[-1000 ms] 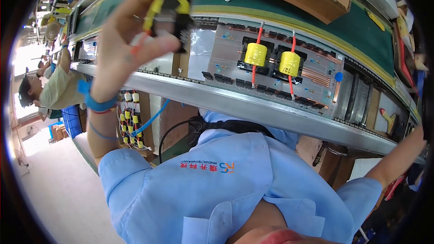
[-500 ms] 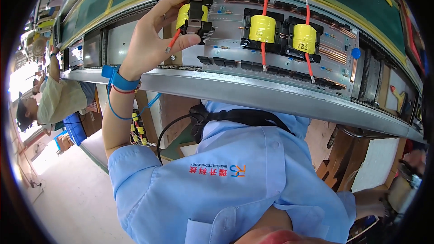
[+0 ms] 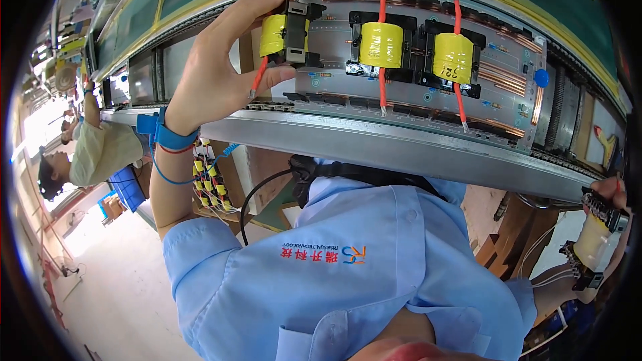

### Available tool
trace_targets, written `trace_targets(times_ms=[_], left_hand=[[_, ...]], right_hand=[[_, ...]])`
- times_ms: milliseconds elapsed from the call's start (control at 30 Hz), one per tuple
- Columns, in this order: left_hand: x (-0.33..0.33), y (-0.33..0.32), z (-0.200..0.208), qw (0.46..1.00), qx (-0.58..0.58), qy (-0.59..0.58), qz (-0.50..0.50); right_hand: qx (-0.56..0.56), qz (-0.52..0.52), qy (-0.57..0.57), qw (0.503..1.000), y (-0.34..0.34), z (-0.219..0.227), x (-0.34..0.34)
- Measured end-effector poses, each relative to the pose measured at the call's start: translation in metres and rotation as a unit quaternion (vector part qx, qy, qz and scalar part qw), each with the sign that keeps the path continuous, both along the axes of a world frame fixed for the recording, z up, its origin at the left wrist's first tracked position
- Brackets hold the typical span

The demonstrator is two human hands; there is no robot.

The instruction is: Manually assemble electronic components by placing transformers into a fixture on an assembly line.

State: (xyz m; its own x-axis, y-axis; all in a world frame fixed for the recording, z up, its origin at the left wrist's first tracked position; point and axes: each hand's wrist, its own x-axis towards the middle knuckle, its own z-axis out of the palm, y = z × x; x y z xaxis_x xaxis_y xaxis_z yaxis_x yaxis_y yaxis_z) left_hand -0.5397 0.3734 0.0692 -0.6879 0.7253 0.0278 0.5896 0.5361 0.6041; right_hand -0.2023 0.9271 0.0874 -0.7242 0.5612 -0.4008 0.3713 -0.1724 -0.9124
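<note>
My left hand point(image 3: 224, 60) is closed on a yellow-wound transformer point(image 3: 273, 37) with a black core and red leads, fingers over its top and thumb along its lower edge. It is at the left end of a grey circuit board point(image 3: 334, 93); whether it touches the board I cannot tell. Two more yellow transformers, one near the middle point(image 3: 381, 47) and one to its right point(image 3: 453, 57), sit upright on the board with red leads sticking out at both ends. At the far right edge my right hand point(image 3: 616, 194) grips a transformer with a pale winding point(image 3: 592, 241) and black pin ends.
A metal rail point(image 3: 374, 140) with a chain runs along the near side of the board. Several yellow transformers are stacked in a box point(image 3: 210, 180) below my left arm. A blue wrist strap point(image 3: 175, 130) with a coiled cord is on my left wrist. Another person point(image 3: 93, 154) works at the far left.
My right hand has come up at the right with the pale-wound transformer, which now shows more clearly. My left hand and its transformer have shifted and turned slightly. The view has moved a little.
</note>
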Motion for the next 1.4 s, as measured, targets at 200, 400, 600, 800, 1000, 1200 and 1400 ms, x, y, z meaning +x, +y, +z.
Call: trace_targets(times_ms=[200, 400, 600, 800, 1000, 1200, 1400], left_hand=[[0.001, 0.025, 0.014, 0.992, -0.11, 0.051, -0.047], [0.004, 0.021, 0.016, 0.977, -0.15, 0.126, -0.086], [0.008, 0.043, 0.033, 0.969, -0.216, 0.064, -0.098], [0.002, 0.027, 0.019, 0.983, -0.098, 0.093, -0.123], [-0.003, 0.028, 0.016, 0.967, -0.134, 0.147, -0.158], [0.007, 0.026, 0.013, 0.973, -0.112, 0.156, -0.126], [0.003, 0.024, 0.009, 0.97, -0.106, 0.162, -0.145]], right_hand=[[0.091, 0.037, 0.057, 0.994, -0.079, -0.02, -0.084], [0.206, 0.121, 0.114, 0.964, -0.185, 0.014, -0.131], [0.306, 0.206, 0.18, 0.912, -0.202, 0.017, -0.134], [0.295, 0.242, 0.11, 0.918, -0.187, 0.015, -0.134], [0.279, 0.293, 0.09, 0.91, -0.191, 0.012, -0.154], [0.257, 0.342, 0.096, 0.899, -0.191, -0.008, -0.197], [0.186, 0.47, 0.064, 0.861, -0.208, -0.009, -0.223]])
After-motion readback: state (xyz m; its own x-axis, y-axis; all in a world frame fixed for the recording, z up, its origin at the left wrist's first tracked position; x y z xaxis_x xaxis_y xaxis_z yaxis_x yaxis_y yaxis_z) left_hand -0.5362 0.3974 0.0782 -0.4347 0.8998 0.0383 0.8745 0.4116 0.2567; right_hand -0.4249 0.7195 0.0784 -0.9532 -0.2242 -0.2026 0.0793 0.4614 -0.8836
